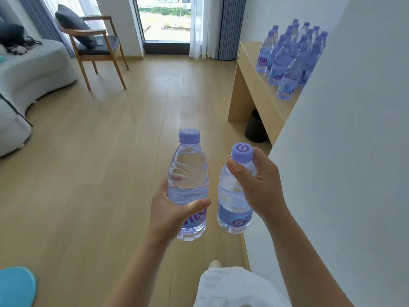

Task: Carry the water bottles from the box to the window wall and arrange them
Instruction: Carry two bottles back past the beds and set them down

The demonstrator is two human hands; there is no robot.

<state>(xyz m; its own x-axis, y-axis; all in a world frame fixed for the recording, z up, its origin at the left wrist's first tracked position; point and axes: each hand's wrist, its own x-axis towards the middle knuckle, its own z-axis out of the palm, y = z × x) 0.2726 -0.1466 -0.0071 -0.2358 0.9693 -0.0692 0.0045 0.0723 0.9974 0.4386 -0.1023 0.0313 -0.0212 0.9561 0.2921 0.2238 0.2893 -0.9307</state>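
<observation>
Each of my hands carries one clear water bottle with a purple cap, both held upright over the wooden floor. My left hand (171, 209) grips the lower body of the left bottle (188, 173). My right hand (259, 185) grips the neck and shoulder of the right bottle (232, 209), just under its cap. Ahead on the right, several matching bottles (287, 60) stand in a cluster on a light wooden desk (247, 69) against the white wall. The box is out of view.
A black bin (254, 127) sits under the desk. A wooden chair (97, 47) with a dark cushion stands by the window (166, 18) and curtains. A grey sofa (28, 69) lies at the left. A white wall corner (332, 151) juts in at the right.
</observation>
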